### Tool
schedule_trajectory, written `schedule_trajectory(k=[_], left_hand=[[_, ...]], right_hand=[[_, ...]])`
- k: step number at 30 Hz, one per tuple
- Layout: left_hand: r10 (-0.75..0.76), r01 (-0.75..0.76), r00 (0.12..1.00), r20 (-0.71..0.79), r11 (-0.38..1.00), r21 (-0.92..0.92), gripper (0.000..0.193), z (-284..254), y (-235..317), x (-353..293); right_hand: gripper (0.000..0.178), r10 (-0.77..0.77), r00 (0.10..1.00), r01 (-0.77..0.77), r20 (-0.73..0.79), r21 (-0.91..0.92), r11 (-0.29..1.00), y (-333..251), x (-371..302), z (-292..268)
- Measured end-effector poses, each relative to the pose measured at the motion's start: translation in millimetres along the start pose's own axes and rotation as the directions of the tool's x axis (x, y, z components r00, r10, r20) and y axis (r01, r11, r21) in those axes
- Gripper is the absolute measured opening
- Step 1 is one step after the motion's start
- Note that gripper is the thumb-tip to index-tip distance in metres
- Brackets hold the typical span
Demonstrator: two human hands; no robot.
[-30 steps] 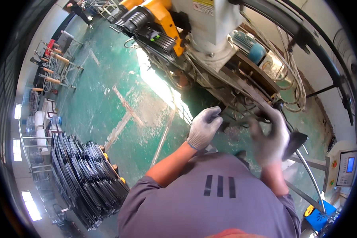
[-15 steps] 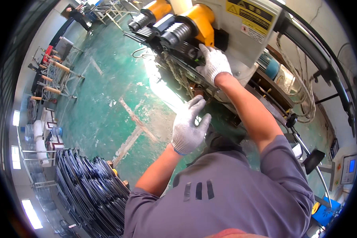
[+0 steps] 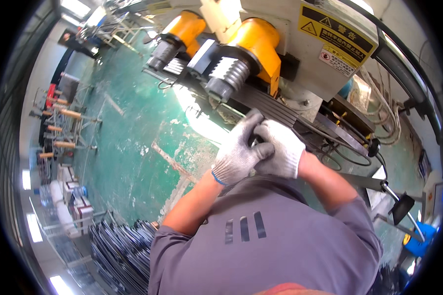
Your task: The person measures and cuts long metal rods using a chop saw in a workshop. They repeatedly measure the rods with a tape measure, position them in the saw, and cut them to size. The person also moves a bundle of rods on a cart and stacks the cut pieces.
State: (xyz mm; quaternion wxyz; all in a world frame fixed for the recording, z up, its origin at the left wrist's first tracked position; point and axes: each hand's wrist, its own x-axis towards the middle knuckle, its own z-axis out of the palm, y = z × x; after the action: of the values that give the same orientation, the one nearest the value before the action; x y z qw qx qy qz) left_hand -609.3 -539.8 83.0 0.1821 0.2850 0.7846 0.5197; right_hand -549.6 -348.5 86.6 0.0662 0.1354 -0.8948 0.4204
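Machine [image 3: 266, 42] fills the upper middle of the view, just beyond the hands. Its near edge is a dark grooved metal bed [image 3: 269, 106], running diagonally down to the right.

Left hand [image 3: 236, 152]: white knit glove with darkened fingertips, fingers partly bent, thumb reaching across to the right hand. Right hand [image 3: 280, 147]: same kind of glove, fingers curled inward, back of the hand up. The two meet over the lap side of the bed. Cannot tell whether anything small is pinched between them, nor whether the fingertips touch the bed.

Above the bed: two yellow-orange housings, the nearer [image 3: 261, 39] with a ribbed dark spindle [image 3: 226, 76], the farther [image 3: 188, 27] with a similar one. A pale cabinet [image 3: 307, 61] right of them bears a yellow-and-black warning label [image 3: 334, 34]. Hoses [image 3: 390, 105] hang at far right, beside a curved black bar [image 3: 411, 73].

Farther out: worn green floor [image 3: 128, 142]; a bundle of long black strips [image 3: 120, 253] at lower left; racks with tan rollers [image 3: 70, 114] along the left; another person [image 3: 78, 44] in dark clothes, far upper left.
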Motion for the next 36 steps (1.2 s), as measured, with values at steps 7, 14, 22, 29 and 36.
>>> schedule_trajectory(k=[7, 14, 22, 29, 36], left_hand=[[-0.208, 0.320, 0.901, 0.382, 0.911, -0.259, 0.083, -3, -25, 44], [0.006, -0.094, 0.827, 0.562, 0.988, 0.127, 0.073, -30, -21, 75], [0.062, -0.243, 0.622, 0.780, 0.963, 0.117, 0.045, -70, -40, 77], [0.004, -0.401, 0.550, 0.835, 0.879, 0.260, 0.049, -85, -23, 55], [-0.167, -0.160, 0.537, 0.827, 0.942, 0.294, 0.053, -69, -41, 52]], right_hand=[[0.068, 0.600, 0.780, -0.547, -0.174, 0.274, 0.791, -19, -18, 16], [0.058, 0.776, 0.580, -0.119, -0.247, 0.917, 0.381, -31, -40, 79], [0.035, 0.917, 0.273, -0.170, -0.291, 0.924, 0.344, -66, -12, 156], [0.027, 0.904, 0.345, -0.205, -0.252, 0.920, 0.334, -68, -23, 181], [0.013, 0.926, 0.181, -0.143, -0.331, 0.923, 0.358, -80, -42, 171]])
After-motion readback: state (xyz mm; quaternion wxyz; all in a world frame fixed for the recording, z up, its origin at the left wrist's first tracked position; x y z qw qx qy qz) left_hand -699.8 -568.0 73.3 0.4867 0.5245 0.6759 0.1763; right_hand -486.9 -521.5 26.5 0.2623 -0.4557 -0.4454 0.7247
